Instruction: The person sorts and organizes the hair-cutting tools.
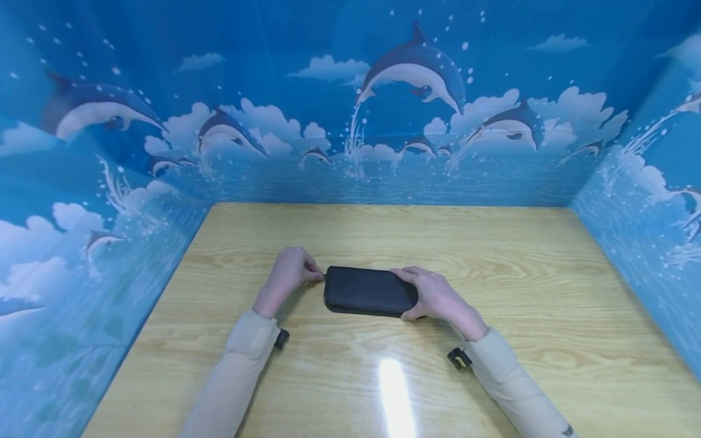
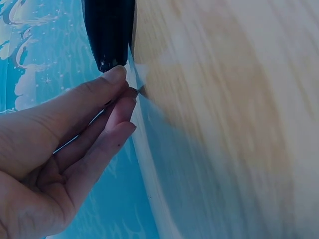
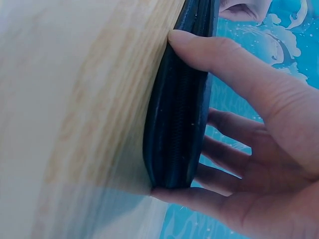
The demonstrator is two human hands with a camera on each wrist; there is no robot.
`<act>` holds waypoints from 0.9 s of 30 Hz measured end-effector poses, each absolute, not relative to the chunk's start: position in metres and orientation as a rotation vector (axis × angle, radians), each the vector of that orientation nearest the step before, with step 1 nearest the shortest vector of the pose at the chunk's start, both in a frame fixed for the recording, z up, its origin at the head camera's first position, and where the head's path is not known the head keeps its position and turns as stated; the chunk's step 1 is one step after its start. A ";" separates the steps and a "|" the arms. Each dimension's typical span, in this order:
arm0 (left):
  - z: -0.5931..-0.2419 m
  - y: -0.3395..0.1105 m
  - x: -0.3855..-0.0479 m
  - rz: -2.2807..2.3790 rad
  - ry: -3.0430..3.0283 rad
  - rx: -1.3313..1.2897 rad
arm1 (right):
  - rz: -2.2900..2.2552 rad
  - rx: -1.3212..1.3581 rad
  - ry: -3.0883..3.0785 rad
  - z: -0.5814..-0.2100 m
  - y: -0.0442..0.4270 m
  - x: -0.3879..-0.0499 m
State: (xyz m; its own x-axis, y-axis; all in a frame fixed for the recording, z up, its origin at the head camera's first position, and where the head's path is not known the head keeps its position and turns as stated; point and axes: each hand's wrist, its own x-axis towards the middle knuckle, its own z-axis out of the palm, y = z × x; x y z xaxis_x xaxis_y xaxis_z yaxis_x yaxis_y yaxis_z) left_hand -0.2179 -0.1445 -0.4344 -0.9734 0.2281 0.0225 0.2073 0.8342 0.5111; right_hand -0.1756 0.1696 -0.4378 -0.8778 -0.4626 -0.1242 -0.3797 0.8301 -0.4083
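A black zippered case [image 1: 369, 291], long and flat like a wallet, lies on the wooden table. In the head view my left hand [image 1: 292, 267] is at its left end, thumb and fingertips pinching what looks like the zipper pull; the left wrist view shows the left hand [image 2: 84, 134] with the pull mostly hidden under the thumb. My right hand [image 1: 435, 295] grips the right end, thumb on the near edge and fingers on the far side. Seen from the right wrist, the zipper [image 3: 178, 109] runs closed along the case's edge beside the right hand [image 3: 269, 119].
The light wood table [image 1: 465, 243] carries the case and both forearms. A blue dolphin-printed curtain [image 1: 306, 121] stands along its back and sides. Glare from a light [image 1: 395, 389] shines near the front. Small dark devices [image 1: 459, 359] sit at the wrists.
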 end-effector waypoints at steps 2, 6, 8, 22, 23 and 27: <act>-0.434 -0.144 -0.219 0.816 2.979 0.339 | -0.553 -0.653 2.795 -0.438 0.169 -0.175; -0.433 -0.144 -0.220 0.810 2.996 0.330 | -0.550 -0.658 2.798 -0.438 0.169 -0.175; -0.432 -0.143 -0.221 0.800 3.002 0.332 | -0.552 -0.663 2.798 -0.438 0.169 -0.175; -0.432 -0.141 -0.224 0.751 3.001 0.301 | -0.549 -0.660 2.798 -0.438 0.169 -0.175; -0.432 -0.140 -0.224 0.743 3.000 0.291 | -0.547 -0.663 2.799 -0.438 0.169 -0.175; -0.432 -0.138 -0.223 0.725 2.976 0.268 | -0.557 -0.664 2.799 -0.438 0.169 -0.175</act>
State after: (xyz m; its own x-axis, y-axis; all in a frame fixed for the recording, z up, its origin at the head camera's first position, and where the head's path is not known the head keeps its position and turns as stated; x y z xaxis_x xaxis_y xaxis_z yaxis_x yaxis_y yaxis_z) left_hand -0.2226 -0.1376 -0.4317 -0.9826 0.1845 -0.0238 0.1529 0.8737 0.4619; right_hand -0.1748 0.1692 -0.4380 -0.8761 -0.4682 -0.1155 -0.3883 0.8269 -0.4068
